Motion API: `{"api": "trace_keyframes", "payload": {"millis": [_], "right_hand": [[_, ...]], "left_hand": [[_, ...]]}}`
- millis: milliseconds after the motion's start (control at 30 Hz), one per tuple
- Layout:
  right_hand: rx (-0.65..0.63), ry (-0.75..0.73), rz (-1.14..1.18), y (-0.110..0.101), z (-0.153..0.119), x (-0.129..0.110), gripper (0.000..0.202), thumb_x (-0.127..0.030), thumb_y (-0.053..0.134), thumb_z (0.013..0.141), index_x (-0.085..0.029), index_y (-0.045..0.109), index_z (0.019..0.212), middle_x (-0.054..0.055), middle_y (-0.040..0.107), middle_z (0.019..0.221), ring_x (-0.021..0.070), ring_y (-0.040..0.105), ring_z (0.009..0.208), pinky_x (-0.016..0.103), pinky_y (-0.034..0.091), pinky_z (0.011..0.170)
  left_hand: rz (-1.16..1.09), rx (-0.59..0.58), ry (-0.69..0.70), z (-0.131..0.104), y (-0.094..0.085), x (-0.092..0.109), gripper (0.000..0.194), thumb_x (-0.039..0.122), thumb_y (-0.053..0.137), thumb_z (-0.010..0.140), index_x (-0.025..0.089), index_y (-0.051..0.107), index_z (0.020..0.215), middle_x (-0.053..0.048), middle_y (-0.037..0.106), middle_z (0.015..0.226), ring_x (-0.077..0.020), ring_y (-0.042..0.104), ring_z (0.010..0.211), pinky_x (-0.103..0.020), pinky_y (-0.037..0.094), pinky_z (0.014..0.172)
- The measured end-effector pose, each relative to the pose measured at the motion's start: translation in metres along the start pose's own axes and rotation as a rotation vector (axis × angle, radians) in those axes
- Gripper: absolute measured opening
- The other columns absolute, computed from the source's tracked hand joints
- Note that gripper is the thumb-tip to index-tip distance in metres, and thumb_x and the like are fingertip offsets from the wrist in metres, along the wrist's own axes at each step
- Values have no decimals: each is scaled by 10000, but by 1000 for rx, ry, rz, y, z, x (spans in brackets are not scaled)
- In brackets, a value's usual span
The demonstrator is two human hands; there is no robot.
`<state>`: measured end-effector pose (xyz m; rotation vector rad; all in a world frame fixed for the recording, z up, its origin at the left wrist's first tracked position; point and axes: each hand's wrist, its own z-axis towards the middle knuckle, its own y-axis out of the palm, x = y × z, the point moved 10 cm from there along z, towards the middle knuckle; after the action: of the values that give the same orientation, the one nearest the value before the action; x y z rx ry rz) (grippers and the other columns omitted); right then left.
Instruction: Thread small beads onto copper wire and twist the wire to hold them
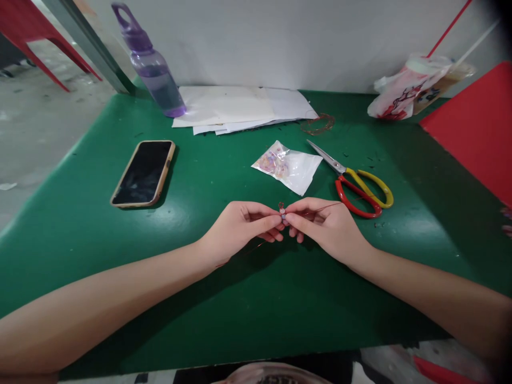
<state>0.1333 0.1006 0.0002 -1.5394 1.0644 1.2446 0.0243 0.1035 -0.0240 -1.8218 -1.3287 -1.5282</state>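
Observation:
Between the fingertips of both hands sits a small beaded wire piece (283, 212), with pale pink and bluish beads and a little copper-coloured loop at its top. My left hand (250, 221) pinches it from the left, thumb against forefinger. From the right, my right hand (320, 221) pinches the same piece. Thin copper wire (330, 205) runs out over the right hand toward the scissors, and another strand hangs below the left hand. Just beyond the fingers lies a clear and white packet (286, 165) holding pinkish beads. Scissors (352, 181) with red and yellow handles lie beside it.
A phone (144, 173) lies at left on the green table (192, 314). Behind stand a purple water bottle (158, 74), papers (240, 106), a coil of copper wire (322, 124) and bagged drinks (416, 88). A red panel (476, 128) rises at right.

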Motion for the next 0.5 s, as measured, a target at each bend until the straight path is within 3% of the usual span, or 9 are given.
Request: {"api": "trace_keyframes", "payload": {"millis": [500], "right_hand": [[-1,53,116,1,3,9,166,-264,669,718,-137,673,825,38,674,704,128,645,630,193,541,486]], "left_hand": [[21,-22,-15,-1,3,0,151,265,637,774,126,680,813,-28,687,731,-104,646,661,-198,515,638]]}}
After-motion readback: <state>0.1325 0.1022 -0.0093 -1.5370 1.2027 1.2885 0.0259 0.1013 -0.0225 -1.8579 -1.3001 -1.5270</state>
